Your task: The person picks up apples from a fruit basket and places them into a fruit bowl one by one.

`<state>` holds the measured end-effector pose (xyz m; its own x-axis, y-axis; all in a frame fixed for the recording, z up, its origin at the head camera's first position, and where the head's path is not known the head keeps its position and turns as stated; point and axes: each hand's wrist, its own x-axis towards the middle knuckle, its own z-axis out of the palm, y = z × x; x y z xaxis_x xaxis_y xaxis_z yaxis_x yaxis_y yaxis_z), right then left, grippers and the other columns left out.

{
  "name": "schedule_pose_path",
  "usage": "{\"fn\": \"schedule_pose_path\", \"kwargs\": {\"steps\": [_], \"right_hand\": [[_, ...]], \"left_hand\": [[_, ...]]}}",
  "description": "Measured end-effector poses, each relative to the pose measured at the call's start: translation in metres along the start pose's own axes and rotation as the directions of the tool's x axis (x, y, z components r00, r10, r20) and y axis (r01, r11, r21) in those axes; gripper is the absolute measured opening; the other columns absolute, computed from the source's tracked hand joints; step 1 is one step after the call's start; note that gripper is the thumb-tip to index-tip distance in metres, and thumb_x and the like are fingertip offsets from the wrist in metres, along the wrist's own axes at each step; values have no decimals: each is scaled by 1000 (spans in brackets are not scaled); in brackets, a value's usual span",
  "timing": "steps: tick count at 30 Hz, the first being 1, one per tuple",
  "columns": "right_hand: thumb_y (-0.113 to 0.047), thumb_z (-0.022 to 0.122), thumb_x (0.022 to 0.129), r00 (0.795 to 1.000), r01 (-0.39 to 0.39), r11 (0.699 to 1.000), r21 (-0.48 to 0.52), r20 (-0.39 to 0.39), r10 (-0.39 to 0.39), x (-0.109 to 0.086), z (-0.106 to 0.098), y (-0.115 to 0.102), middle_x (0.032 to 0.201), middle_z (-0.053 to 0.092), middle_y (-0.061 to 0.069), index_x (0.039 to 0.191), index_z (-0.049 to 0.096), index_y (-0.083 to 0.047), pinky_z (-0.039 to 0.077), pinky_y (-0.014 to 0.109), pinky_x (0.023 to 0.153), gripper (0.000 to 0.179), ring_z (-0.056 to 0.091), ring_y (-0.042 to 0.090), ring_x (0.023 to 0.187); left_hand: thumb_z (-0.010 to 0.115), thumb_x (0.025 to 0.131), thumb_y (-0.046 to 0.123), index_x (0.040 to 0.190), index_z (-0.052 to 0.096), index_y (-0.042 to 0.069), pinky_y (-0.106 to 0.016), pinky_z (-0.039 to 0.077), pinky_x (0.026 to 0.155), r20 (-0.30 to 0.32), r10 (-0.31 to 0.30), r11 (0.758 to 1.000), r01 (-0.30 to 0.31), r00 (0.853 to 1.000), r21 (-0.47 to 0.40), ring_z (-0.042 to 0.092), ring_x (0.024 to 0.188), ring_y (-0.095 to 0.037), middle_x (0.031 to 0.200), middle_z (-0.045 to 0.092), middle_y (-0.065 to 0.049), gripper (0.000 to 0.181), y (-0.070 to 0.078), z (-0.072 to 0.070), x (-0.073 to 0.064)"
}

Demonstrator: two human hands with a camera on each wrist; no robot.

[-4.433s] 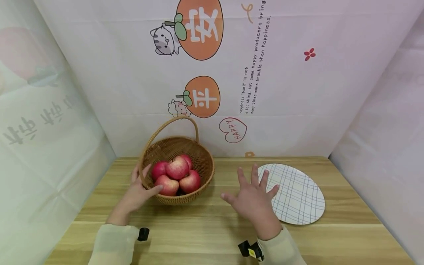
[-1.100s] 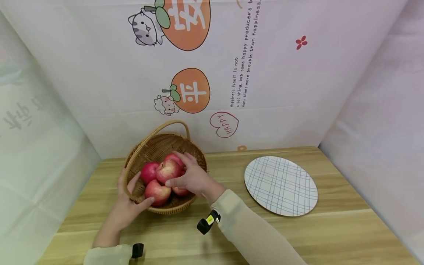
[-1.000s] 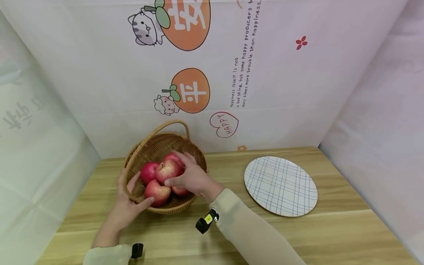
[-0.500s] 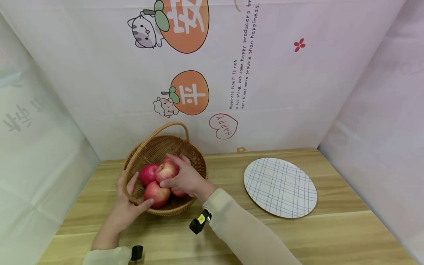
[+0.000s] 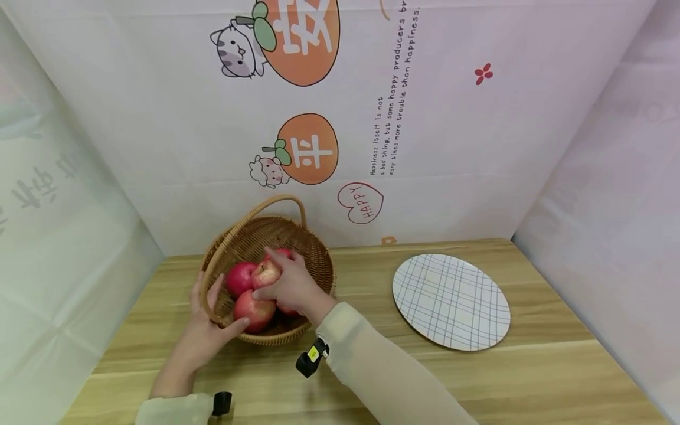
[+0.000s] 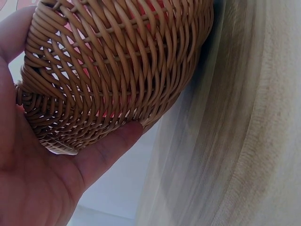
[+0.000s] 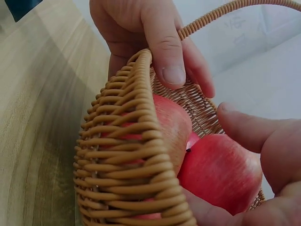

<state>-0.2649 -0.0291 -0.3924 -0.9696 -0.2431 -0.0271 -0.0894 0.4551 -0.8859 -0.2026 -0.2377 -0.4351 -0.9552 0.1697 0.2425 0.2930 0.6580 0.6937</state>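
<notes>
Left of centre in the frame, the left hand (image 5: 206,334) grips a round brown wicker basket (image 5: 265,236); inside, the right hand (image 5: 293,287) curls its fingers (image 5: 278,260) round a red-yellow apple (image 5: 265,274) among other red apples (image 5: 254,313).

Lower left: apples (image 5: 255,311) red with yellowish patches, basket (image 5: 317,258) brown weave. Lower right: board (image 5: 451,302) white, blue-grey check. Tabletop (image 5: 552,366) tan, wood grain.
</notes>
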Motion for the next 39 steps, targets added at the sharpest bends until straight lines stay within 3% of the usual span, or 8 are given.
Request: {"fn": "schedule_pose_path", "kwargs": {"steps": [7, 12, 17, 20, 25, 33, 39], "right_hand": [[-20, 90, 75, 997, 48, 997, -65, -63, -52, 2, 4, 5, 149, 37, 15, 142, 58, -29, 46, 43, 97, 75, 52, 28, 121], [-13, 90, 73, 990, 90, 995, 51, -109, -84, 3, 2, 13, 135, 49, 7, 130, 67, -27, 50, 39, 88, 64, 56, 22, 108], [-8, 89, 72, 991, 111, 979, 172, -98, -95, 3, -3, 17, 121, 59, -4, 130, 66, -25, 50, 38, 86, 65, 58, 18, 104], [-5, 88, 72, 995, 82, 967, 242, -79, -65, 2, -5, 17, 118, 61, -6, 131, 66, -27, 52, 37, 81, 66, 59, 18, 102], [2, 87, 70, 999, 28, 922, 387, -45, -11, 0, -10, 15, 113, 63, -1, 127, 68, -30, 56, 39, 70, 68, 60, 24, 97], [7, 86, 69, 999, 3, 849, 528, -34, 18, -4, -21, 12, 120, 60, 7, 126, 68, -28, 56, 39, 76, 69, 61, 26, 103], [16, 80, 71, 999, -39, 748, 663, 23, 31, -13, -29, 9, 127, 55, 13, 131, 65, -19, 56, 54, 74, 71, 65, 32, 100]], "left_hand": [[77, 88, 39, 161, 7, 10, -75, 33, 93, 4, -6, 1000, 6, 1000, 4, 21, 131, -67, 160, -24, -13, 105, 0, 0, 1], [77, 88, 39, 162, 7, 12, -76, 32, 94, 13, -16, 1000, 16, 1000, -8, 19, 132, -67, 160, -24, -12, 105, 0, 0, -1], [78, 87, 37, 161, 8, 10, -76, 29, 95, 8, -15, 1000, 15, 1000, -21, 17, 133, -66, 160, -24, -12, 105, 0, 1, -1], [79, 87, 35, 161, 9, 11, -76, 28, 97, -1, -9, 1000, 9, 1000, -29, 15, 134, -65, 160, -24, -13, 105, 0, 1, -1], [79, 87, 33, 162, 8, 14, -76, 26, 98, -6, -7, 999, 7, 1000, -47, 12, 135, -64, 160, -24, -12, 105, -1, 1, 0], [80, 86, 32, 162, 9, 12, -76, 25, 98, -9, -5, 998, 4, 1000, -55, 10, 136, -63, 160, -23, -14, 105, -1, 0, 0], [80, 86, 31, 162, 9, 12, -76, 24, 98, -11, 3, 998, -4, 1000, -58, 9, 137, -63, 160, -23, -13, 105, -2, 0, 0]]}}
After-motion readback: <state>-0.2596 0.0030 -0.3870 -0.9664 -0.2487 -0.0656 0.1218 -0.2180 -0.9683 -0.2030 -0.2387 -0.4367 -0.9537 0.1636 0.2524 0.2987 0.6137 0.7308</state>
